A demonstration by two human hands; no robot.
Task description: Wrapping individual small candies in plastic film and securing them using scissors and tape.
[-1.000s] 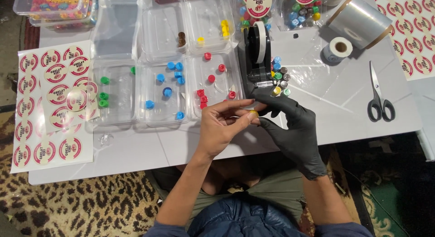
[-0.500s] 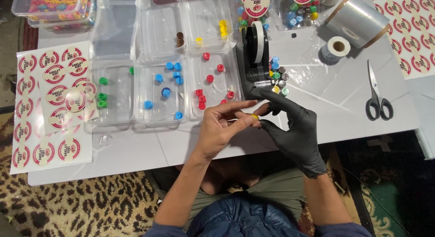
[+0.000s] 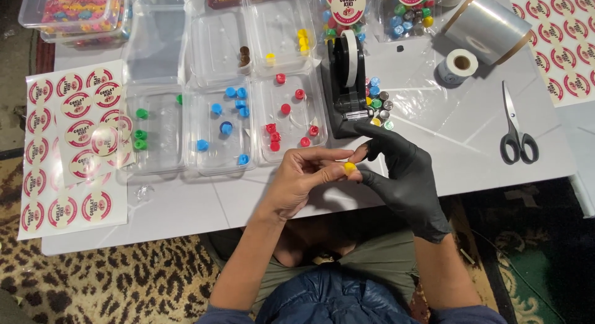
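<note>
While the bare left hand [image 3: 304,178] pinches a small yellow piece [image 3: 350,168], its grip closed on it, the black-gloved right hand [image 3: 403,175] touches the same piece (fingers half curled). Just beyond the grip stands a black tape dispenser [image 3: 344,88] on the white desk [image 3: 186,203].

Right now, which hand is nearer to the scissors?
The right hand, in the black glove. It is left of the scissors, with bare table between them. The bare left hand lies farther left, beyond the right hand, meeting it at a small yellow piece.
</note>
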